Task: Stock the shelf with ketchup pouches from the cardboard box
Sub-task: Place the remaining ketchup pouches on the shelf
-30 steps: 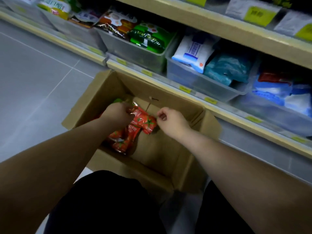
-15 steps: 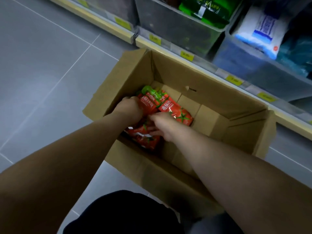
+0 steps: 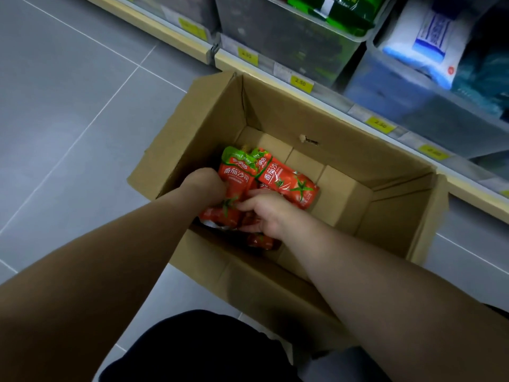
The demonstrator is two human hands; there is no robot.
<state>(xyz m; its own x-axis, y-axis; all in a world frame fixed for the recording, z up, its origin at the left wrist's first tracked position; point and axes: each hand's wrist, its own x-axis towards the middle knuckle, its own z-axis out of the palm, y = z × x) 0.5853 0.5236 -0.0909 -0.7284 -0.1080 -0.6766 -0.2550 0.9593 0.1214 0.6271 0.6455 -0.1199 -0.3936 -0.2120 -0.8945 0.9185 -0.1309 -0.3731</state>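
Observation:
An open cardboard box stands on the floor in front of the low shelf. Several red ketchup pouches with green tops lie heaped in its left half. My left hand is down in the box, closed around an upright pouch. My right hand rests on the heap just right of it, fingers curled onto pouches lower in the pile. Its fingertips are hidden among the pouches.
Clear plastic bins stand on the shelf behind the box: one with green packets, one with white and blue packs. Yellow price tags line the shelf edge. Grey tiled floor spreads to the left. My dark-clothed knee is below.
My right hand has gone from the box's inner wall down onto the pouch heap beside my left hand. The camera has tilted lower, closer to the box.

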